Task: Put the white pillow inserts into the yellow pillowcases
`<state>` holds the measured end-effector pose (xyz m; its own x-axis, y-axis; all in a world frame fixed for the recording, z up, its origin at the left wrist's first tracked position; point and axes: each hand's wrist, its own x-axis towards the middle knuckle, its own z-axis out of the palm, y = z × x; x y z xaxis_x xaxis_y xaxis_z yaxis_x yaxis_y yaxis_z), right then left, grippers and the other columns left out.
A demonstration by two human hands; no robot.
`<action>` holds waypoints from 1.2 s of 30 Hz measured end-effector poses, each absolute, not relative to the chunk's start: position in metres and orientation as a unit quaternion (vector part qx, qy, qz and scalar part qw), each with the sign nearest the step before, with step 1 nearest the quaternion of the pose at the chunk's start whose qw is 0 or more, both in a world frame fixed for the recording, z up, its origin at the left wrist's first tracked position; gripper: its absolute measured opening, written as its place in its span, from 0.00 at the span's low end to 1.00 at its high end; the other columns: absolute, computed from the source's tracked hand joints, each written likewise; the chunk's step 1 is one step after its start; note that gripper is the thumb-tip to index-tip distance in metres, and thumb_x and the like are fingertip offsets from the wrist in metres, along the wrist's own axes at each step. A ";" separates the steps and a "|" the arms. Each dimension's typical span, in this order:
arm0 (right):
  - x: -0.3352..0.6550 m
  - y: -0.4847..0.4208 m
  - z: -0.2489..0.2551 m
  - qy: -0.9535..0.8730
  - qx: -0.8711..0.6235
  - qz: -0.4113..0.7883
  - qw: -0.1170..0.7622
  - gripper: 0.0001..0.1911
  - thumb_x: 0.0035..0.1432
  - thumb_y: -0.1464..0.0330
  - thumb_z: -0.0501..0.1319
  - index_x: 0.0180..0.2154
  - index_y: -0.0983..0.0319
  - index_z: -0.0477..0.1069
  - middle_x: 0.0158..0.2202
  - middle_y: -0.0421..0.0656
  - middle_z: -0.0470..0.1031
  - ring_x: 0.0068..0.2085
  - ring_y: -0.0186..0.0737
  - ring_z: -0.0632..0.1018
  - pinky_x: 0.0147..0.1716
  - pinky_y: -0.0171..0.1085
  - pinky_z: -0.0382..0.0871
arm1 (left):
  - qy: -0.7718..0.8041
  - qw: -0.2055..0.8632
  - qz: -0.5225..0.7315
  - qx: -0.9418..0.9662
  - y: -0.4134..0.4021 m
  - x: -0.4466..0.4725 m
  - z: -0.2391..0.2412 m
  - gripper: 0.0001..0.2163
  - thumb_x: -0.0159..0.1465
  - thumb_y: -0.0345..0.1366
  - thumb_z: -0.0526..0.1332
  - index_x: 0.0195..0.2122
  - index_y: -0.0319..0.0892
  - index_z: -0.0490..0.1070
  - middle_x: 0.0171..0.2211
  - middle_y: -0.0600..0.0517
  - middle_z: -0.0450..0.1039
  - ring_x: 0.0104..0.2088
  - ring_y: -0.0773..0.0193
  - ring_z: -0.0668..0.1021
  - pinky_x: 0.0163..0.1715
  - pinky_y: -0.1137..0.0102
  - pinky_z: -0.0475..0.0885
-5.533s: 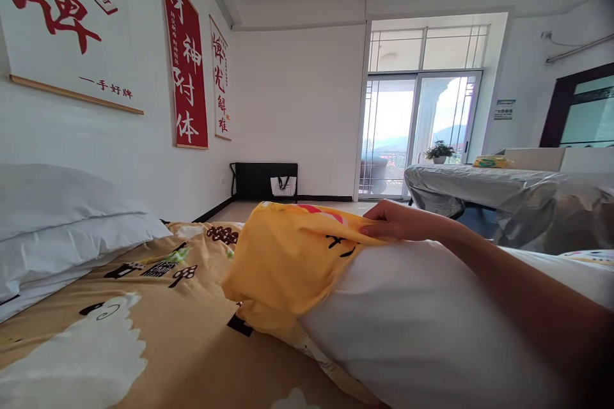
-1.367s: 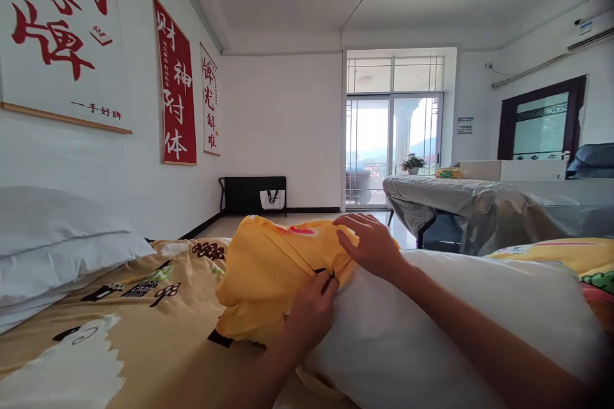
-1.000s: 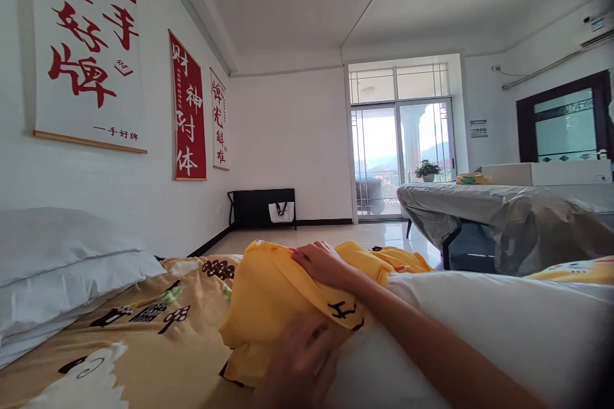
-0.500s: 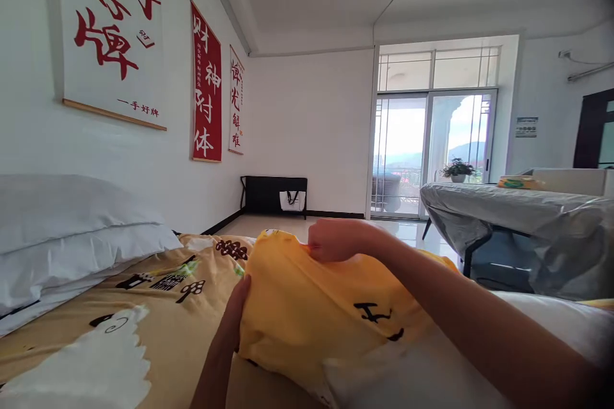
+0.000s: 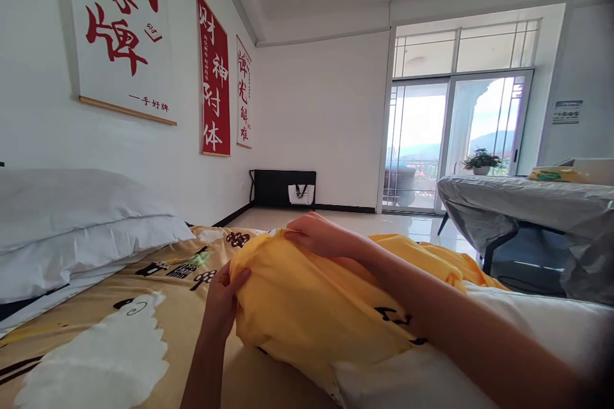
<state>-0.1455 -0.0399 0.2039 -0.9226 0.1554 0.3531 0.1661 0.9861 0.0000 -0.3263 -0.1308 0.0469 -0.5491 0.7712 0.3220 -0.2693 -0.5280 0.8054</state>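
My left hand (image 5: 223,299) and right hand (image 5: 319,238) pinch the pillowcase (image 5: 302,307) toward the bed (image 5: 189,316)'s far edge; uneven pulling could bunch it on the pillow (image 5: 403,377).

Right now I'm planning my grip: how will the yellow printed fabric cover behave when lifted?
The cover is likely floppy: it creases at the left hand. It's probably light, being cloth, but the white fabric pillow against it might drag along.

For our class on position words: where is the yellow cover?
In the head view, the yellow cover is at lower centre, between the left hand and the white pillow.
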 end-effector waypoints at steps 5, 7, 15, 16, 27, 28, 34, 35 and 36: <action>-0.139 -0.033 0.207 -0.980 -0.088 0.005 0.181 0.18 0.62 0.68 0.50 0.19 0.62 0.53 0.19 0.35 0.55 0.25 0.29 0.57 0.27 0.33 0.49 | 0.423 0.071 0.850 0.306 -0.150 -0.311 0.056 0.17 0.49 0.42 0.70 0.38 0.42 0.72 0.33 0.55 0.73 0.33 0.66 0.73 0.30 0.76 0.69; -0.136 -0.031 0.210 -0.982 -0.098 0.017 0.159 0.19 0.61 0.67 0.49 0.19 0.62 0.52 0.18 0.35 0.55 0.24 0.29 0.58 0.26 0.33 0.50 | 0.439 -0.033 0.838 0.322 -0.159 -0.299 0.056 0.12 0.53 0.40 0.68 0.36 0.43 0.73 0.31 0.56 0.71 0.31 0.68 0.71 0.30 0.77 0.68; -0.121 -0.034 0.221 -0.979 -0.152 0.113 0.076 0.17 0.60 0.66 0.49 0.20 0.61 0.54 0.15 0.35 0.61 0.19 0.29 0.64 0.23 0.31 0.55 | 0.329 -0.029 0.664 0.671 -0.167 -0.278 0.051 0.12 0.66 0.39 0.53 0.36 0.43 0.75 0.26 0.51 0.72 0.29 0.64 0.74 0.30 0.71 0.68; -0.119 -0.035 0.221 -0.977 -0.155 0.127 0.067 0.16 0.60 0.66 0.49 0.20 0.61 0.55 0.16 0.35 0.62 0.19 0.30 0.66 0.22 0.31 0.56 | 0.337 -0.027 0.693 0.636 -0.163 -0.284 0.050 0.11 0.66 0.37 0.52 0.37 0.44 0.74 0.24 0.53 0.71 0.27 0.66 0.73 0.29 0.72 0.68; -0.117 -0.057 0.224 -0.981 -0.139 0.127 0.035 0.17 0.61 0.68 0.50 0.19 0.61 0.54 0.15 0.34 0.60 0.17 0.29 0.67 0.22 0.30 0.58 | 0.461 -0.016 0.678 0.573 -0.131 -0.316 0.039 0.18 0.60 0.41 0.60 0.50 0.42 0.68 0.49 0.43 0.71 0.49 0.54 0.72 0.49 0.61 0.67; -0.117 -0.059 0.224 -0.983 -0.133 0.124 0.032 0.17 0.61 0.68 0.50 0.19 0.62 0.54 0.15 0.34 0.61 0.17 0.29 0.67 0.22 0.31 0.57 | 0.451 -0.026 0.692 0.563 -0.130 -0.315 0.039 0.15 0.59 0.40 0.60 0.46 0.42 0.70 0.47 0.44 0.72 0.47 0.54 0.73 0.47 0.62 0.68; -0.117 -0.071 0.223 -0.989 -0.097 0.106 0.027 0.18 0.60 0.70 0.51 0.19 0.62 0.52 0.14 0.33 0.58 0.18 0.27 0.65 0.23 0.30 0.55 | 0.342 0.024 0.784 0.518 -0.138 -0.318 0.046 0.05 0.58 0.38 0.63 0.31 0.42 0.73 0.40 0.47 0.74 0.42 0.57 0.76 0.41 0.66 0.71; -0.118 -0.074 0.222 -0.990 -0.092 0.106 0.026 0.18 0.59 0.71 0.51 0.19 0.62 0.52 0.14 0.33 0.57 0.18 0.26 0.64 0.22 0.30 0.54 | 0.318 0.043 0.802 0.503 -0.141 -0.319 0.047 0.06 0.57 0.39 0.63 0.30 0.43 0.72 0.39 0.47 0.74 0.41 0.57 0.76 0.40 0.66 0.72; -0.118 -0.078 0.221 -0.990 -0.087 0.105 0.024 0.17 0.59 0.71 0.52 0.19 0.62 0.52 0.14 0.32 0.57 0.18 0.26 0.63 0.22 0.30 0.52 | 0.298 0.065 0.817 0.489 -0.145 -0.320 0.049 0.06 0.57 0.39 0.64 0.30 0.43 0.72 0.39 0.47 0.74 0.41 0.57 0.76 0.40 0.65 0.72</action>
